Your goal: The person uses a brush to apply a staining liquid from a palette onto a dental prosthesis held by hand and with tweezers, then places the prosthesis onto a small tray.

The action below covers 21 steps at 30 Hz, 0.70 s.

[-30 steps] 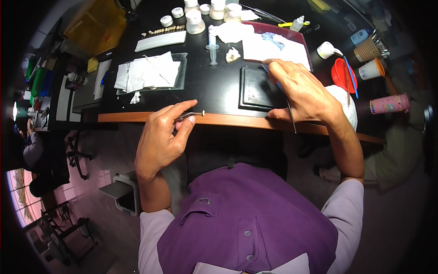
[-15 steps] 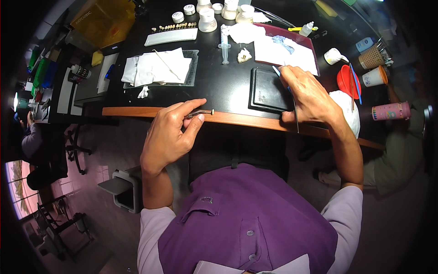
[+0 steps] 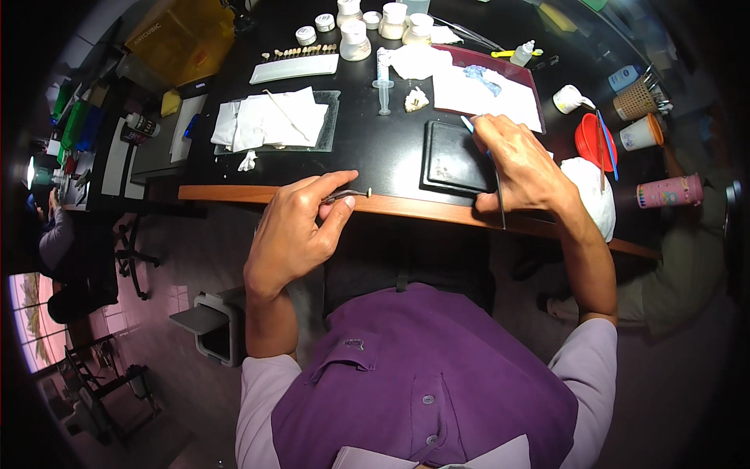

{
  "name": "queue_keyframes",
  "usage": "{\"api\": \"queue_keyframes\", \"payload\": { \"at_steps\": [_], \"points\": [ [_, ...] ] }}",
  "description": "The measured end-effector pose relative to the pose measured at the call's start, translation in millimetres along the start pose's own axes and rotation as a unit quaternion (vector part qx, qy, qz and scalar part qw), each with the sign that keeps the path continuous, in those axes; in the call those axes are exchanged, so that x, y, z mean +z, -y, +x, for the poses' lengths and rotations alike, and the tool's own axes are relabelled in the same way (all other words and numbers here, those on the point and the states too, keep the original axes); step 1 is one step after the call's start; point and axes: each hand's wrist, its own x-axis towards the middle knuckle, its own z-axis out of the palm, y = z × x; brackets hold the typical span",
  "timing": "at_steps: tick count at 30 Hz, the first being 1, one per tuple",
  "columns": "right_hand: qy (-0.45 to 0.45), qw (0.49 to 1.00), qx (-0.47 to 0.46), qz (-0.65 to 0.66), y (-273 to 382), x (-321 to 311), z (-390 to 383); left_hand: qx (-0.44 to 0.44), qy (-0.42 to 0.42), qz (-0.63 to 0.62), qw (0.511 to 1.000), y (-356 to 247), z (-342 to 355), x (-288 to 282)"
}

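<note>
My left hand (image 3: 295, 227) is closed round slim metal tweezers (image 3: 336, 194) just in front of the table's edge. A tiny pale piece, like a tooth crown, sits at their tip (image 3: 369, 192). My right hand (image 3: 525, 162) grips the right side of a flat, square black case (image 3: 457, 160) at the table's front edge, its thumb by the near corner. A thin brush-like stick with a dark shaft (image 3: 501, 199) and a light blue end (image 3: 467, 123) is also in that hand. The fingertips on the case are partly hidden.
Beyond lie a glass slab with white tissues (image 3: 269, 121), a shade-tab holder (image 3: 294, 69), a syringe (image 3: 383, 82) and several jars (image 3: 355, 41). A dark red tray with white paper (image 3: 488, 98) lies behind the case. At right are a red bowl (image 3: 587, 142), cups and crumpled tissue (image 3: 590, 195).
My right hand and the black case have shifted slightly to the left and nearer the table's edge. The left hand has barely moved, still holding the tweezers.
</note>
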Motion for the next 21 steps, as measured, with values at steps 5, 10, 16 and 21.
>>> {"api": "queue_keyframes", "payload": {
  "at_steps": [5,10,16,21],
  "points": [
    [0.004,1.0,-0.014,0.01,10,4,11,-0.006,-0.001,-0.003,1.0,-2,1,0],
    [0.005,1.0,-0.005,0.003,20,10,14,0.0,-0.007,-0.004,1.0,-4,3,-1],
    [0.02,0.996,0.001,0.082,16,-2,6,-0.005,-0.002,-0.003,1.0,-1,4,-3],
    [-0.015,0.986,-0.084,0.142,-18,-23,-8,-0.002,0.003,-0.01,1.0,-1,6,-4]
  ]
}}
